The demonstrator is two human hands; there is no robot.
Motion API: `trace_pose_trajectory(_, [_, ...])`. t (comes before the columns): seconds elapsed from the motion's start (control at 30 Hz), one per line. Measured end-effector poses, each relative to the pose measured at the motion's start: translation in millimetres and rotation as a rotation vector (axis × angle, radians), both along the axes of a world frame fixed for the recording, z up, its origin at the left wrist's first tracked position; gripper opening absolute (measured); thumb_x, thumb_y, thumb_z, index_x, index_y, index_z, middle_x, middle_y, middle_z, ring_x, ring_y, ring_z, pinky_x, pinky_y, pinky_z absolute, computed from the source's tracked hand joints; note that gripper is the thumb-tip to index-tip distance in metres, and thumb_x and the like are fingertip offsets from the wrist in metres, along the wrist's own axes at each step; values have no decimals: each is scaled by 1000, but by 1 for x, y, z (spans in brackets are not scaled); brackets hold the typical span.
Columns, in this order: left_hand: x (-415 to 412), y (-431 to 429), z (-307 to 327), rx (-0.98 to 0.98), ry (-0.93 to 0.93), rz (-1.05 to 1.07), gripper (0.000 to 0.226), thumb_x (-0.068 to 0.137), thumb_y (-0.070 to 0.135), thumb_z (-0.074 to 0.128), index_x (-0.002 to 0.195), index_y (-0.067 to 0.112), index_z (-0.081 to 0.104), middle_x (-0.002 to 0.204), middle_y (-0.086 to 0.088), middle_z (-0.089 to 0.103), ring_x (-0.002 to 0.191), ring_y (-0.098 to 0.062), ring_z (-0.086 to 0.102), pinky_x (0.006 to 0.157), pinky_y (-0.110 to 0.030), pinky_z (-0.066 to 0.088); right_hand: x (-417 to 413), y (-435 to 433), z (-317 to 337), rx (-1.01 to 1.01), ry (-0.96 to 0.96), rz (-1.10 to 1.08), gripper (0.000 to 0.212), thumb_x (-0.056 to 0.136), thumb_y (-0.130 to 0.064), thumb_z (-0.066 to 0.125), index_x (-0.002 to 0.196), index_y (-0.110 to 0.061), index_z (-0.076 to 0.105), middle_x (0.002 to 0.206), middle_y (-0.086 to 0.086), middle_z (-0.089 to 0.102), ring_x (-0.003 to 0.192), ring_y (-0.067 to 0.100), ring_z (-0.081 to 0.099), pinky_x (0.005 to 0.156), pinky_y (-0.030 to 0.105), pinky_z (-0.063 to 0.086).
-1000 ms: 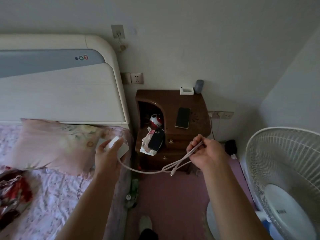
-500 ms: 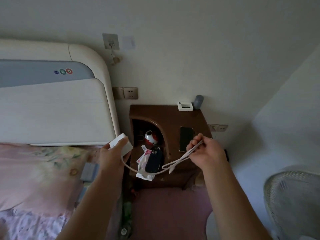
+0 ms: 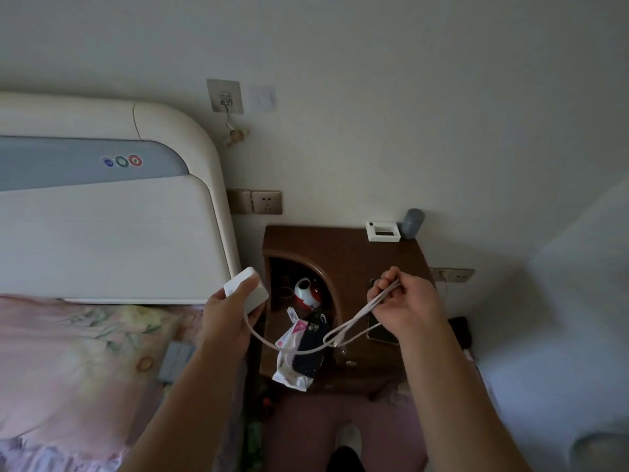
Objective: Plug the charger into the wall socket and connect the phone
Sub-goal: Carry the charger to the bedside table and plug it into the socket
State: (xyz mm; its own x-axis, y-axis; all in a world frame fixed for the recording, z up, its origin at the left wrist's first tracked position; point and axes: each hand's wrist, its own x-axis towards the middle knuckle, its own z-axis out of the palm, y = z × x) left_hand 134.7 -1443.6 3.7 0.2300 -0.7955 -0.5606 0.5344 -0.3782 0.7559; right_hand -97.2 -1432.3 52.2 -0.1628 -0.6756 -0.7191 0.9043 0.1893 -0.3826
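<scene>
- Left hand [image 3: 227, 313]: closed around white charger [image 3: 247, 290], just off headboard [image 3: 112, 243] edge.
- Right hand [image 3: 405, 310]: pinching looped cable [image 3: 340, 335], slack hanging between hands.
- Wall socket [image 3: 266, 202]: 12 o'clock of charger, bare wall around.
- Phone [image 3: 377, 330]: on nightstand [image 3: 340, 253], mostly hidden beneath right hand.

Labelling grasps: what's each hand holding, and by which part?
Left hand grips the white square charger block around its body. Right hand pinches the bunched white charging cable partway along; the connector end dangles free.
</scene>
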Motion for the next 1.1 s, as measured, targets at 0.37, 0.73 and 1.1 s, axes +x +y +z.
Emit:
trace_pose_trajectory(0.37, [-59, -72, 12, 50, 8, 56, 49, 82, 13, 70, 123, 1, 45, 113, -16, 52, 102, -27, 57, 64, -28, 52, -51, -93, -4, -27, 19, 127, 26, 97, -11, 39, 75, -13, 53, 65, 2, 49, 54, 13, 40, 61, 27, 36])
trace_pose_trajectory(0.73, [-88, -101, 5, 120, 0, 158, 52, 83, 7, 67, 127, 0, 41, 116, -18, 50, 92, -25, 57, 66, -31, 51, -67, -137, -27, 1, 69, 260, 26, 98, -11, 37, 78, -14, 52, 64, 1, 48, 53, 13, 40, 57, 27, 34])
trace_pose_trajectory(1.1, [-67, -141, -6, 32, 255, 103, 51, 88, 7, 58, 136, 5, 40, 127, -24, 57, 101, -29, 64, 60, -30, 60, -47, -158, -34, 31, 106, 261, 26, 100, -12, 37, 79, -13, 52, 65, 1, 47, 54, 14, 39, 57, 28, 32])
